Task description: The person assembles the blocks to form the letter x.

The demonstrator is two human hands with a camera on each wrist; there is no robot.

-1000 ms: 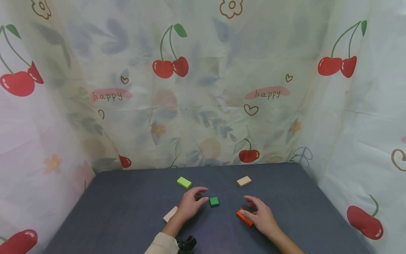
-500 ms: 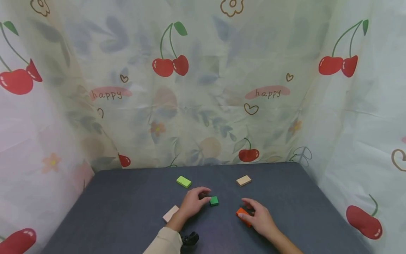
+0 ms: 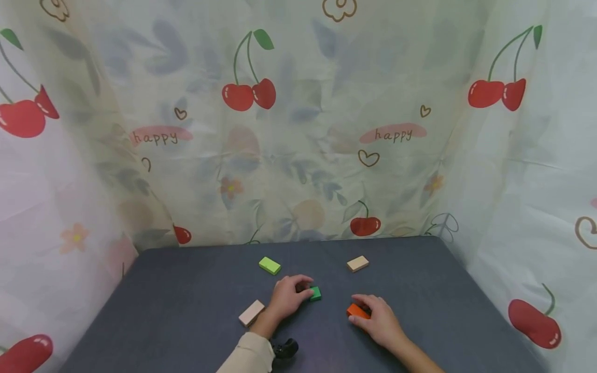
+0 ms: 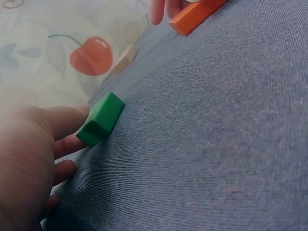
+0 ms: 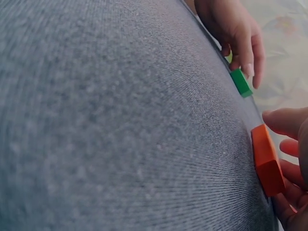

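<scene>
A small green block (image 3: 316,293) lies on the dark cloth-covered table (image 3: 186,300). My left hand (image 3: 289,298) is at its left side, thumb tip close over its near edge; whether the thumb touches it I cannot tell. In the left wrist view, the fingers of the left hand (image 4: 29,154) reach beside the green block (image 4: 102,119). An orange block (image 3: 357,311) lies to the right. Around it my right hand (image 3: 380,321) spreads its thumb and fingers. In the right wrist view, the thumb of this hand stands apart from the orange block (image 5: 267,161), with several fingers behind it.
A lime green block (image 3: 269,266) and a tan block (image 3: 357,263) lie farther back. A pale pink block (image 3: 252,313) is beside my left wrist, which carries a black device (image 3: 285,348). A patterned curtain (image 3: 298,129) encloses the table's back and sides.
My left hand has moved slightly right, its thumb now covering part of the green block. My right hand has drawn a little nearer, its thumb shifting to the orange block's near side. The blocks stay put.
</scene>
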